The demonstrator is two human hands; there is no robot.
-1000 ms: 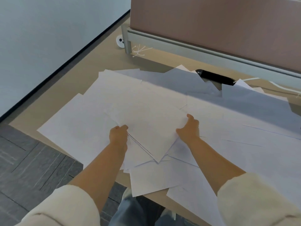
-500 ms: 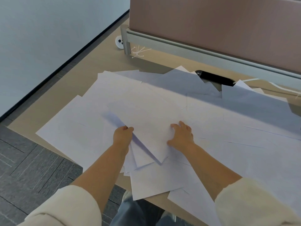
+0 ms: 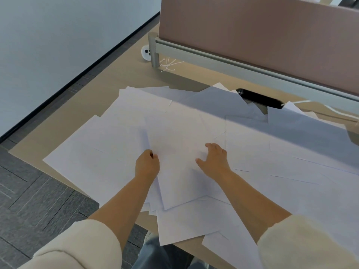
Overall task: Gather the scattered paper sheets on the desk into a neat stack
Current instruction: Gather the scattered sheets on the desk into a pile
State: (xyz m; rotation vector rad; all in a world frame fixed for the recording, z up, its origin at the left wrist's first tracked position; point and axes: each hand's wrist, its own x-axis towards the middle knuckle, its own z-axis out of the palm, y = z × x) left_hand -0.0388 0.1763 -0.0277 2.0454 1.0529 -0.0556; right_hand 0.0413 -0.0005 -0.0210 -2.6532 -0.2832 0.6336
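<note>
Paper sheets [image 3: 184,131] cover the table [image 3: 124,78]; our left hand's [image 3: 147,165] fingers [image 3: 151,154] pinch an edge, our right hand [image 3: 215,162] presses flat.

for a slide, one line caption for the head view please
Left hand pinches a sheet by its edge while the right hand presses flat on paper sheets scattered over the desk.

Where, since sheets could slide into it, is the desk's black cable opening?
In the head view the black cable opening lies at the far edge of the desk, right of centre, below the grey partition rail, with paper sheets overlapping both ends.
</note>
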